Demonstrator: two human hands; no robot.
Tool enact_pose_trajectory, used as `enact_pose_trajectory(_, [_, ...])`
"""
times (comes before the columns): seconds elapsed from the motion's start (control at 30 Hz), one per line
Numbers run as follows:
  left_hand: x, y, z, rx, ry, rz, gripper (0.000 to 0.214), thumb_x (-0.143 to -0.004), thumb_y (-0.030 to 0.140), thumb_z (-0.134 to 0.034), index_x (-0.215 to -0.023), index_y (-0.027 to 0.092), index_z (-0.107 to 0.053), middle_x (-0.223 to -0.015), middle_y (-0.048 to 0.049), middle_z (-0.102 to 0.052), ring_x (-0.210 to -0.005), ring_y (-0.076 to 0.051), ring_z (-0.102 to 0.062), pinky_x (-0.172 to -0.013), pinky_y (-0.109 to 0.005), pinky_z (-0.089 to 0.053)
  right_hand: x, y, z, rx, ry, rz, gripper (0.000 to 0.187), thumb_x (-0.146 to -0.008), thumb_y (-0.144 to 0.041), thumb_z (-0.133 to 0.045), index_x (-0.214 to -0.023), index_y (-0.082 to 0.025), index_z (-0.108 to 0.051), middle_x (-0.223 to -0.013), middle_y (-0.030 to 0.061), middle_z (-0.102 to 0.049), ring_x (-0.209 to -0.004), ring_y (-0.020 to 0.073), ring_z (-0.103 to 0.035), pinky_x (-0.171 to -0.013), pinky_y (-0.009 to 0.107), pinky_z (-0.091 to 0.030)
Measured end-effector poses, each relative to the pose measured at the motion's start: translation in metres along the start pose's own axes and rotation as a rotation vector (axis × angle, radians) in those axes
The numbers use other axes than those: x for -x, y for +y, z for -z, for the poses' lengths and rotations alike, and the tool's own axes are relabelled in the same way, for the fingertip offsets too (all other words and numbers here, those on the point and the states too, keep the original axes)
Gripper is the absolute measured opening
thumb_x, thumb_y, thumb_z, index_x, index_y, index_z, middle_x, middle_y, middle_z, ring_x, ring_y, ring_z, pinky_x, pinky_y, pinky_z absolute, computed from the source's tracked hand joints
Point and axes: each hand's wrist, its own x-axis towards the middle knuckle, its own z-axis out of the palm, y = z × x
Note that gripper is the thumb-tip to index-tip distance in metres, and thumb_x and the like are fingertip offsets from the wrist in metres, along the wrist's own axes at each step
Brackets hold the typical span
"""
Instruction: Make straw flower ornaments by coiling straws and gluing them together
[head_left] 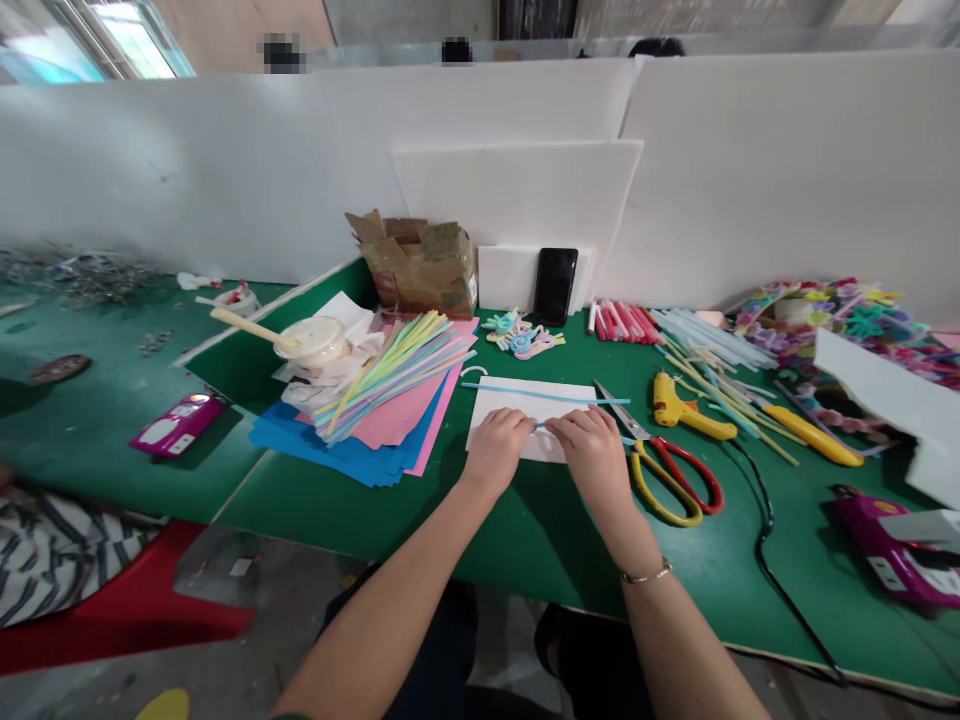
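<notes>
Open: bare worktop (525,540) btwn forearms (420,570). R grip (596,450): scissors (657,444) just beside, then glue gun (686,417) w/ cable (766,520) running to near edge. L: paper stack (367,465) + pastel strips (397,375). Far side: propped phone (556,286), cardboard box (424,280) block.

The head view looks forward and down across the table (300,515).
</notes>
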Motion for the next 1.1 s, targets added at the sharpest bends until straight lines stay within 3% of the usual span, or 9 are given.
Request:
enact_pose_trajectory(0.13, [-0.002,0.005,0.0,-0.018,-0.028,0.109,0.016,-0.086,0.012,-0.047,-0.09,0.016,-0.062,-0.083,-0.005,-0.066,-0.081,-0.019,-0.06,-0.073,-0.031,-0.047,-0.001,-0.002,-0.001,-0.003,0.039,0.033,0.019,-0.087,-0.016,-0.049,-0.082,-0.02,-0.067,-0.071,0.002,-0.062,-0.072,0.0172,-0.055,-0.091,0.036,-0.038])
enact_pose_trajectory(0.37, [-0.011,0.018,0.006,0.35,0.164,0.489,0.011,-0.08,0.01,-0.056,-0.085,0.018,-0.062,-0.079,-0.0015,-0.068,-0.072,-0.014,-0.064,-0.067,-0.024,-0.049,-0.004,-0.009,-0.002,-0.062,0.18,0.031,0.017,-0.087,-0.018,-0.049,-0.082,-0.016,-0.066,-0.07,0.0029,-0.064,-0.072,0.0173,-0.056,-0.087,0.034,-0.04])
enact_pose_trajectory(0.63, [-0.009,0.023,0.008,0.334,0.086,0.43,0.016,-0.079,0.008,-0.054,-0.087,0.018,-0.062,-0.083,-0.0041,-0.068,-0.078,-0.018,-0.064,-0.068,-0.027,-0.049,-0.003,-0.003,0.001,-0.071,0.161,-0.004,0.017,-0.088,-0.018,-0.049,-0.084,-0.017,-0.065,-0.072,0.004,-0.065,-0.074,0.0193,-0.055,-0.074,0.033,-0.042])
enact_pose_trajectory(0.77, [-0.012,0.024,0.008,0.485,0.205,0.539,0.01,-0.076,0.008,-0.057,-0.077,0.017,-0.062,-0.076,-0.0036,-0.068,-0.072,-0.016,-0.064,-0.068,-0.027,-0.049,-0.003,-0.005,0.0,-0.072,0.161,-0.027,0.017,-0.087,-0.019,-0.051,-0.081,-0.016,-0.066,-0.07,0.0045,-0.064,-0.075,0.0204,-0.056,-0.074,0.033,-0.042])
enact_pose_trajectory(0.93, [-0.017,0.025,0.007,0.793,0.297,0.792,0.005,-0.073,0.014,-0.059,-0.073,0.017,-0.063,-0.072,-0.0013,-0.068,-0.068,-0.014,-0.064,-0.065,-0.024,-0.051,-0.003,-0.011,-0.005,-0.165,0.165,-0.095,0.018,-0.087,-0.021,-0.051,-0.079,-0.017,-0.067,-0.069,0.0049,-0.065,-0.072,0.0197,-0.058,-0.07,0.032,-0.043])
enact_pose_trajectory(1.0, [-0.017,0.024,0.007,0.86,0.267,0.78,0.008,-0.072,0.014,-0.059,-0.075,0.018,-0.064,-0.073,-0.0011,-0.068,-0.069,-0.014,-0.065,-0.066,-0.023,-0.051,-0.002,-0.01,-0.005,-0.225,0.157,-0.147,0.02,-0.087,-0.022,-0.049,-0.081,-0.018,-0.067,-0.069,0.0051,-0.065,-0.069,0.0191,-0.058,-0.067,0.031,-0.044])
enact_pose_trajectory(1.1, [-0.016,0.019,0.009,0.937,0.155,0.641,0.015,-0.071,0.011,-0.057,-0.081,0.019,-0.067,-0.076,-0.0009,-0.069,-0.07,-0.013,-0.065,-0.071,-0.024,-0.051,0.0,-0.004,-0.002,-0.326,0.129,-0.236,0.021,-0.087,-0.023,-0.048,-0.084,-0.018,-0.068,-0.073,0.0057,-0.067,-0.069,0.0189,-0.06,-0.065,0.031,-0.046])
